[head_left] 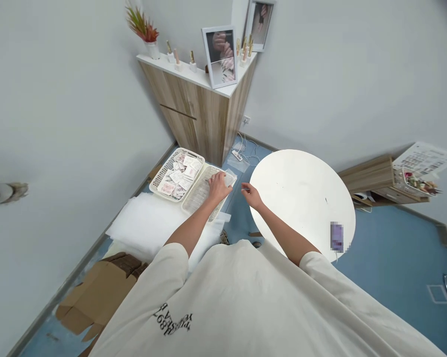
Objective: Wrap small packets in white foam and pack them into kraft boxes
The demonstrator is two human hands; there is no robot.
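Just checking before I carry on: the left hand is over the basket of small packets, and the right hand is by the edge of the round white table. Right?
Not quite: the head view shows the left hand over the basket of clear plastic pieces, beside the packets one. The right hand is by the edge of the round white table, as you say.

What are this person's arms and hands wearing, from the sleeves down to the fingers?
Off-white short sleeves cover the upper arms; the forearms are uncovered, and both hands are gloveless. The left hand seems to wear a small ring; for the right hand, I cannot tell. The matching shirt has black lettering.
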